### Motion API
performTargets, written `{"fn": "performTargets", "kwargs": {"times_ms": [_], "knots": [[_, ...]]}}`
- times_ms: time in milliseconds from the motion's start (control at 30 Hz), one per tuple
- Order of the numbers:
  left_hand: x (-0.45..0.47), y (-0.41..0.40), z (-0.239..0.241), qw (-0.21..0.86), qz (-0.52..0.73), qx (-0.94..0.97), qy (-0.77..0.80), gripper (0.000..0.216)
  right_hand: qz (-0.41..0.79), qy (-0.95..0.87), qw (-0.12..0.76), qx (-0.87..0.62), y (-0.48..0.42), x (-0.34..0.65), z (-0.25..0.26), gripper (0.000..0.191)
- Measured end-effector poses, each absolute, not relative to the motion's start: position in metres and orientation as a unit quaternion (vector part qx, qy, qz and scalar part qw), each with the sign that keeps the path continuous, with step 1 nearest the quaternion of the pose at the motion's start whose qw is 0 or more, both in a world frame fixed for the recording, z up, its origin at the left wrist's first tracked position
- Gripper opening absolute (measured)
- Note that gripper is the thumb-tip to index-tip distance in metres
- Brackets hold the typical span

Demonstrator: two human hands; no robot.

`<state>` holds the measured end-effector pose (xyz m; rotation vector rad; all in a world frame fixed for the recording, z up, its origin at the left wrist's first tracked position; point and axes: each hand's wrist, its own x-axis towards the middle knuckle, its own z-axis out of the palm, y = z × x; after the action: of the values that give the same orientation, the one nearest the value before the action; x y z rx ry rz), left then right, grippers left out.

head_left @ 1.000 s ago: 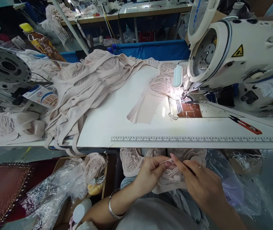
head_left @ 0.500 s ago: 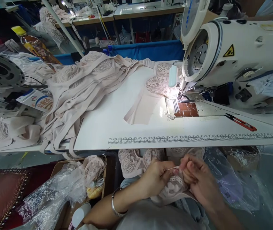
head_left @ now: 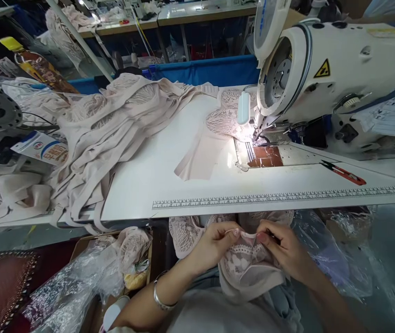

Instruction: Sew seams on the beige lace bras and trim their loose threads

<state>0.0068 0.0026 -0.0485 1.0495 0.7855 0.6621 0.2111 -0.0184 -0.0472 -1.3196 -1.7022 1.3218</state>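
A beige lace bra (head_left: 249,273) hangs over my lap, below the table's front edge. My left hand (head_left: 216,245) pinches its upper edge between thumb and forefinger. On the other side of a short stretch of that edge, my right hand (head_left: 284,247) pinches it too, so the edge runs between both thumbs. Behind my hands, more lace bra pieces (head_left: 187,233) lie under the table edge. Up on the table, another lace piece (head_left: 220,121) sits at the lit needle area of the sewing machine (head_left: 339,78), its plain fabric wing trailing toward me.
A heap of beige bras (head_left: 124,115) covers the table's left side. Red thread snips (head_left: 345,173) lie at the right, behind a printed ruler strip (head_left: 280,197). A carton with plastic wrap (head_left: 79,273) stands at lower left. A drink bottle (head_left: 41,69) leans at the back left.
My hands have moved apart along the bra's edge, and my right hand has turned, thumb now on top. More of the lace cup shows below them. The view has shifted slightly.
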Motion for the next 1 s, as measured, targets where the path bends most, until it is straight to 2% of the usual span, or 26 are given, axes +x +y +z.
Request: {"fn": "performTargets", "kwargs": {"times_ms": [167, 267, 300, 400, 567, 800, 1000], "knots": [[0.013, 0.005, -0.052, 0.718, 0.255, 0.530, 0.372, 0.052, 0.385, -0.718, 0.312, -0.488, -0.021, 0.211, -0.046, 0.036], [0.017, 0.005, -0.052, 0.713, 0.280, 0.519, 0.378, 0.044, 0.295, -0.741, 0.305, -0.520, -0.028, 0.213, -0.047, 0.021], [0.018, 0.005, -0.052, 0.716, 0.289, 0.515, 0.372, 0.041, 0.259, -0.754, 0.297, -0.525, -0.031, 0.214, -0.048, 0.021], [0.018, 0.006, -0.051, 0.729, 0.309, 0.504, 0.346, 0.034, 0.127, -0.815, 0.252, -0.506, -0.040, 0.216, -0.047, 0.041], [0.018, 0.005, -0.052, 0.714, 0.310, 0.516, 0.358, 0.029, -0.063, -0.848, 0.202, -0.485, -0.043, 0.216, -0.041, 0.046], [0.018, 0.005, -0.053, 0.707, 0.296, 0.519, 0.379, 0.030, -0.117, -0.852, 0.188, -0.475, -0.040, 0.214, -0.038, 0.042], [0.017, 0.005, -0.053, 0.711, 0.290, 0.516, 0.380, 0.031, -0.103, -0.851, 0.194, -0.477, -0.041, 0.214, -0.040, 0.045]]}}
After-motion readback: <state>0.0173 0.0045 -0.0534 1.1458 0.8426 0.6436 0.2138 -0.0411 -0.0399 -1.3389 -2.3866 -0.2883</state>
